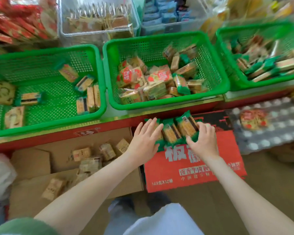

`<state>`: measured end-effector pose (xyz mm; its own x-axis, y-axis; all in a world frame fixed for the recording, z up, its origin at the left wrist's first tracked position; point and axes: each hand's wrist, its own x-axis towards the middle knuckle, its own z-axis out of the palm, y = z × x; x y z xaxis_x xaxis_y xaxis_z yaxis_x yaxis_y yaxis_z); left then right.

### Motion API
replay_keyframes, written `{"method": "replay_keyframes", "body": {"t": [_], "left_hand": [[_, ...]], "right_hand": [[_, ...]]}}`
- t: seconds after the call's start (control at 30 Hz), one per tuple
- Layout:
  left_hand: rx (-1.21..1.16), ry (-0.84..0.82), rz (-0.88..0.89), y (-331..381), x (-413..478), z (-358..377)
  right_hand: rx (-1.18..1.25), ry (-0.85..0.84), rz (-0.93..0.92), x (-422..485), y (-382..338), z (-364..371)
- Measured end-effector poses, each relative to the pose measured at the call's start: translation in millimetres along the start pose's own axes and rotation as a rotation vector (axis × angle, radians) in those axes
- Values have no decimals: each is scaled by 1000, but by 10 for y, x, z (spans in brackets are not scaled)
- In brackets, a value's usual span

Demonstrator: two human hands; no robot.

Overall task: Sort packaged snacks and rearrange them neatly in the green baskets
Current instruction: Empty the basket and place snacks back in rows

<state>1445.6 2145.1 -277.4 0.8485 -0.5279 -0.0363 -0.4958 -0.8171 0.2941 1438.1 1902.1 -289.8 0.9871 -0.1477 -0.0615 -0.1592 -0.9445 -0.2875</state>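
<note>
Currently, the fingers (152,126) of your left hand (145,139) lie straight and lightly spread, pressing against the 9 o'clock end of a row of green-wrapped packets (172,132). The fingers of your right hand (204,139) are curled over the 3 o'clock end, gripping the last packet. The row is held between both hands on top of the red carton (193,167), just below the bench (202,106) edge.

At 12 o'clock from the row stands the middle green basket (159,35), holding a loose heap of mixed red-printed and green-wrapped snacks. At 10 o'clock, the left green basket (49,50) holds a few scattered packets. At 2 o'clock, the right green basket (261,83) holds many green-wrapped packets. An open cardboard box (31,161) with more packets lies at 8 o'clock.

The step in hand appears to be squaring a sorted batch for transfer. For the next move, maintain inward pressure on both ends, lift the row as one block, and set it on edge in a basket of like packets.
</note>
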Motion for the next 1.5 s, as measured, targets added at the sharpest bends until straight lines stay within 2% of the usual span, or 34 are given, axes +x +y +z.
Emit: {"method": "replay_keyframes", "body": {"t": [0.07, 0.13, 0.23, 0.3, 0.37, 0.47, 0.57, 0.73, 0.83, 0.97, 1.07, 1.13, 1.2, 1.33, 1.5], "left_hand": [[2, -82, -28, 132, 175, 117], [15, -170, -67, 233, 315, 211], [42, -240, -77, 340, 470, 286], [38, -241, -79, 365, 544, 286], [10, -199, -66, 343, 610, 248], [-19, -71, 34, 254, 677, 139], [-64, 59, 71, 94, 673, -21], [-138, 316, 93, -454, 432, -449], [-140, 380, 22, -987, 170, -725], [-175, 440, -187, -2014, -408, -1107], [-35, 477, -360, -2934, -891, -1302], [109, 383, -528, -3482, -1135, -1294], [138, 196, -677, -3858, -1271, -1269], [158, -168, -808, -4280, -1320, -1208], [439, -210, -766, -4545, -1190, -1204]], "right_hand": [[-46, -38, 199, 60, 327, 8], [-73, -139, 311, 124, 539, 72], [-64, -320, 299, 232, 633, 191], [-105, -346, 233, 297, 619, 218], [-117, -284, 153, 347, 557, 178], [-54, -42, -23, 426, 365, 78], [2, 126, -203, 580, -8, -44], [167, 190, -407, 808, -906, -159], [245, 118, -490, 925, -1571, -114], [281, -93, -615, 1077, -2557, 134], [146, -190, -653, 1166, -3284, 412], [-10, -207, -686, 1196, -3739, 597], [-117, -275, -704, 1205, -4157, 780], [-258, -448, -806, 1161, -4844, 1185], [-253, -508, -871, 1163, -5422, 1638]]}}
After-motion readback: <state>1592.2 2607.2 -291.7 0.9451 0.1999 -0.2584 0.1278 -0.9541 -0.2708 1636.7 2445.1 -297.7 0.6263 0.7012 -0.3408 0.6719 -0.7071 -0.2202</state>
